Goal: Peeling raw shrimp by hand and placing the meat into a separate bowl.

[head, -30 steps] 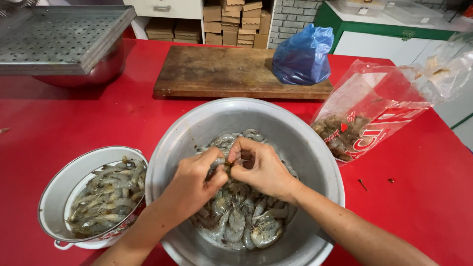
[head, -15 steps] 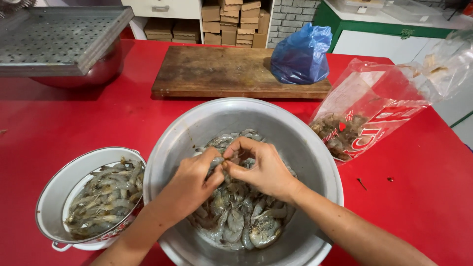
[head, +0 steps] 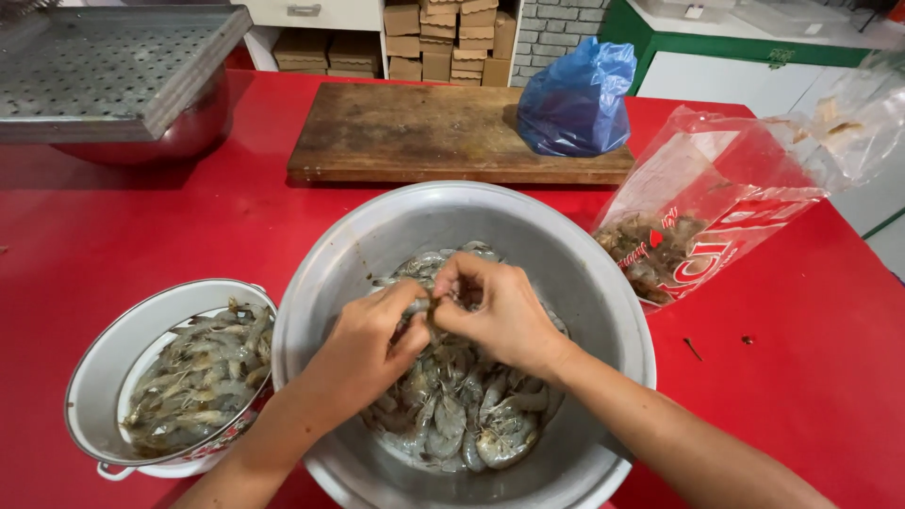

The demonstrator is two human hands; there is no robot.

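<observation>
Both hands (head: 429, 316) pinch one shrimp (head: 432, 303) above the bowl (head: 613, 311).

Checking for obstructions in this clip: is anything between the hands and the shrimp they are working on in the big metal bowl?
Nothing visible. The left hand and right hand already meet on a shrimp above the pile inside the metal bowl.

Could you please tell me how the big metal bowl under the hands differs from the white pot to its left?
The metal bowl is plain grey, wider and deeper; the white pot is smaller, with a dark rim and a side handle. Both hands work in the bowl; none touches the pot. Both hold raw grey shrimp.
</observation>
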